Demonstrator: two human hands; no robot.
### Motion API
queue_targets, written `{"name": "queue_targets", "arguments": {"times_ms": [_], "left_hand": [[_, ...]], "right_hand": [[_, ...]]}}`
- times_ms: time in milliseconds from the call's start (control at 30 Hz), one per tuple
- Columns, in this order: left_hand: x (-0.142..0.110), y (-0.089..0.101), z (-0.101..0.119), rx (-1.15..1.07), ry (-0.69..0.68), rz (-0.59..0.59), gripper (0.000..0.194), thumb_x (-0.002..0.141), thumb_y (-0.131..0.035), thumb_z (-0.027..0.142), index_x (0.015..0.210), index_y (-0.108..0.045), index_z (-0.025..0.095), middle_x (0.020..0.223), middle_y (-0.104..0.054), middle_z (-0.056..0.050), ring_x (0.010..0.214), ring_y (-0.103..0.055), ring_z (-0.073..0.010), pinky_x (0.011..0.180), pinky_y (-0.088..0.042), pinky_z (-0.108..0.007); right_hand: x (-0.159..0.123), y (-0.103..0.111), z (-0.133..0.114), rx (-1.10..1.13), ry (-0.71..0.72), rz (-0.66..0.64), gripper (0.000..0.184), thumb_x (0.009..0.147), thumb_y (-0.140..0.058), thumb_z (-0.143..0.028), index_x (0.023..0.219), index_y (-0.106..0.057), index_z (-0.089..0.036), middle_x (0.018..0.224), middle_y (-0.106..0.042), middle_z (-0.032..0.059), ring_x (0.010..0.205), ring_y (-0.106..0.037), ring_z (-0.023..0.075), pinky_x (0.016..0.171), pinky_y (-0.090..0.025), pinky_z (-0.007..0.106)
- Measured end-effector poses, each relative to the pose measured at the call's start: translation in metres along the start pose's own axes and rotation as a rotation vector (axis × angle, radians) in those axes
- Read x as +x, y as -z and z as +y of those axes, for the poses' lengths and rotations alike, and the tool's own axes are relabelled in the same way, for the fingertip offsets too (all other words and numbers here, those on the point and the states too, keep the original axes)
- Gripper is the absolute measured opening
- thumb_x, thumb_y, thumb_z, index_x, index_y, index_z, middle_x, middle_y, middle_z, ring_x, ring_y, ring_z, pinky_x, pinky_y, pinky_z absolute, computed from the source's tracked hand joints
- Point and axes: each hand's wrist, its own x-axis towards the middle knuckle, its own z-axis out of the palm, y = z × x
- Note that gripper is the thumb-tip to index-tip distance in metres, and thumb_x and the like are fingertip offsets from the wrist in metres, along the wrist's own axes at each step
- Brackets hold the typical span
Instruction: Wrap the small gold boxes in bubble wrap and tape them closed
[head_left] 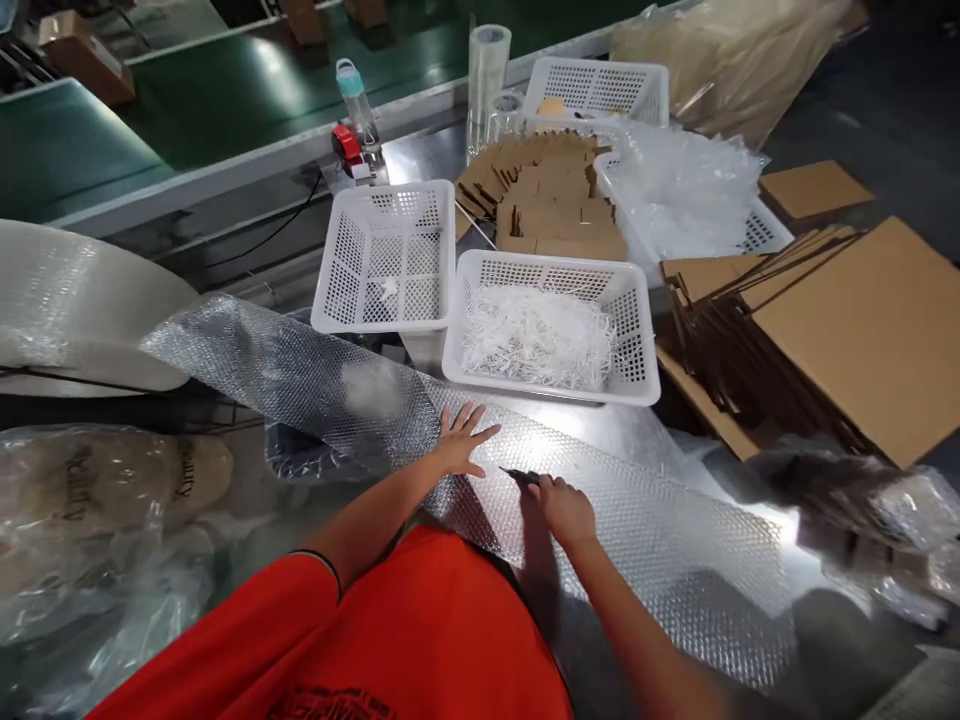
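Observation:
A long sheet of clear bubble wrap (660, 520) lies across the metal table in front of me. My left hand (459, 445) presses flat on it with fingers spread. Just to the right, my right hand (564, 508) grips a slim black pointed tool (520, 476), its tip directed left toward my left hand, over the wrap. The fist hides most of its handle, so I cannot tell its exact kind. Leftward, the wrap runs off the table toward a big roll (82, 310) of the same material.
Beyond the wrap stand a white basket (551, 388) of shredded filler and another basket (382, 327) with a small scrap inside. Cardboard pieces (562, 205) lie behind them. Flat cartons (862, 330) are stacked at right. A bottle (358, 105) and tape rolls (487, 85) stand near the green conveyor (225, 90).

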Motion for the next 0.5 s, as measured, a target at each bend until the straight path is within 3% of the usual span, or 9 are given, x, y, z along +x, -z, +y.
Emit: {"name": "queue_targets", "arguments": {"times_ms": [233, 500], "left_hand": [[-0.006, 0.009, 0.004, 0.027, 0.017, -0.026, 0.108, 0.072, -0.085, 0.048, 0.158, -0.019, 0.040, 0.170, 0.007, -0.010, 0.154, 0.010, -0.0446, 0.115, 0.007, -0.074], [-0.006, 0.002, 0.000, 0.095, 0.025, 0.013, 0.106, 0.071, -0.082, 0.056, 0.158, -0.024, 0.036, 0.170, -0.002, -0.013, 0.153, 0.000, -0.0504, 0.114, 0.000, -0.077]], "right_hand": [[-0.027, -0.017, 0.064, -0.077, -0.049, -0.016, 0.042, 0.105, -0.032, -0.039, 0.117, -0.065, -0.017, 0.102, -0.072, 0.0139, 0.093, -0.073, 0.0246, 0.074, -0.051, 0.030], [-0.058, -0.040, 0.145, -0.101, -0.133, -0.056, 0.041, 0.105, -0.032, -0.038, 0.115, -0.065, -0.016, 0.100, -0.072, 0.0149, 0.091, -0.073, 0.0261, 0.070, -0.049, 0.030]]}}
